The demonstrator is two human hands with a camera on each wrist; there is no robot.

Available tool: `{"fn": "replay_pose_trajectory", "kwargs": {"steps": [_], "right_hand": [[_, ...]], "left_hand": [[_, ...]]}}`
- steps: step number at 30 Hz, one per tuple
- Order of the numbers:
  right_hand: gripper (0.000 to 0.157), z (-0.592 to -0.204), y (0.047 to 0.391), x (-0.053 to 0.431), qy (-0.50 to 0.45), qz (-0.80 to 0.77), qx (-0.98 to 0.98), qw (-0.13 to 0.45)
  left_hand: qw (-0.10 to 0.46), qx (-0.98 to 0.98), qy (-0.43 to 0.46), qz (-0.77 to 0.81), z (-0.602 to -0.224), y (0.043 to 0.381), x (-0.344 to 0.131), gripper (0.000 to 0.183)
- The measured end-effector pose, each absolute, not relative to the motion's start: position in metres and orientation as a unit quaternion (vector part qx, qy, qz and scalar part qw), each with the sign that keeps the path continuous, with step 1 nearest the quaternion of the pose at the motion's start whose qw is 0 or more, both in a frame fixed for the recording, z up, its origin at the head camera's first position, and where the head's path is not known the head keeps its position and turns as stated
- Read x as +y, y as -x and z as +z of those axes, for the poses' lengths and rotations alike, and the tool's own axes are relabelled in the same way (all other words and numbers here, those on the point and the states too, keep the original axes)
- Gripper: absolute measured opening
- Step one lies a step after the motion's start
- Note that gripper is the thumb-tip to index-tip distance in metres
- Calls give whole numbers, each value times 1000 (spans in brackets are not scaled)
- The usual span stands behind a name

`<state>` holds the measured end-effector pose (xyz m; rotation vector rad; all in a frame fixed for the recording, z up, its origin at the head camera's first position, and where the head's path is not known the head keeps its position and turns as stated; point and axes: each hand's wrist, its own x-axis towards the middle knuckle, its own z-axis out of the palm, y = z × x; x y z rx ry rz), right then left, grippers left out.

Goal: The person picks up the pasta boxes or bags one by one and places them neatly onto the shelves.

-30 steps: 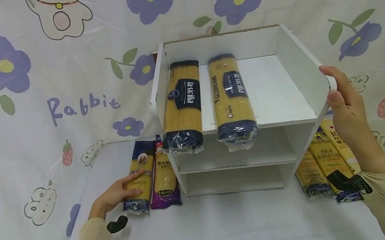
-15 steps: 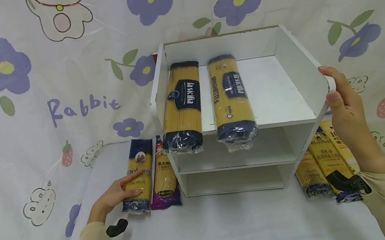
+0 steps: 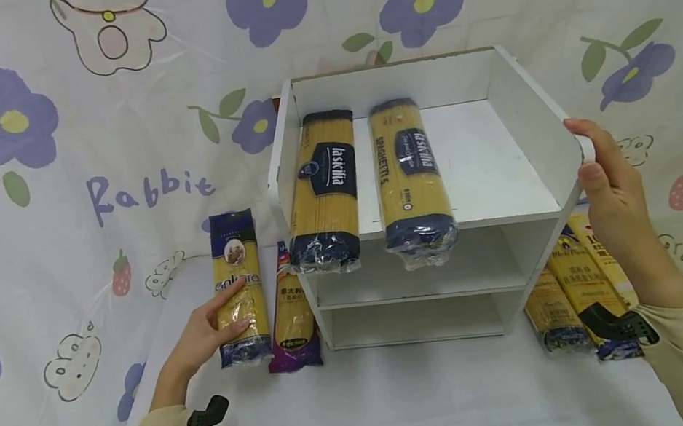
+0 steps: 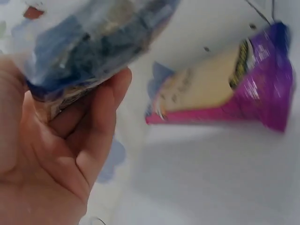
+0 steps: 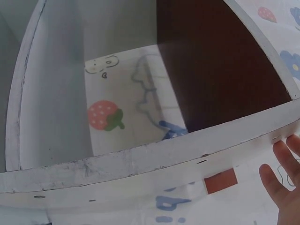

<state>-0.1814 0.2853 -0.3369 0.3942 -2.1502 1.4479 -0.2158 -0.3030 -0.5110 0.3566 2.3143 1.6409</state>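
My left hand (image 3: 197,334) grips a blue-and-yellow spaghetti pack (image 3: 233,251), lettered "ankara", off the table and nearly upright. In the left wrist view, thumb and fingers wrap round the blurred blue end of this spaghetti pack (image 4: 93,51). Beside it, a purple-ended pasta pack (image 3: 291,316) leans by the left side of a white shelf unit (image 3: 485,155). My right hand (image 3: 621,200) holds the front edge of the unit's right side panel, thumb and fingers on either side. Two "lasicilia" spaghetti packs, the left one (image 3: 325,208) and the right one (image 3: 412,188), lie on the top shelf.
Several yellow pasta packs (image 3: 579,273) lie right of the unit, partly behind my right arm. Two lower compartments (image 3: 417,275) open toward me. A white table surface (image 3: 410,409) spreads in front, and a flower-print cloth (image 3: 338,14) hangs behind.
The ankara pack has come up off the table in my left hand, shifting slightly left and turning more upright. My right hand stays on the side panel.
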Motion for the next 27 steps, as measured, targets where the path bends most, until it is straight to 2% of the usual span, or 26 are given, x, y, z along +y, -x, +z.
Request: {"fn": "replay_pose_trajectory", "kwargs": {"steps": [8, 17, 27], "right_hand": [[47, -337, 181, 286, -135, 529, -797, 260], [46, -339, 182, 288, -149, 529, -795, 257], [46, -337, 181, 286, -143, 527, -798, 254]], "left_hand": [[105, 787, -152, 589, -467, 202, -281, 75], [37, 766, -203, 608, -420, 184, -260, 76], [3, 754, -239, 612, -387, 161, -245, 78]]}}
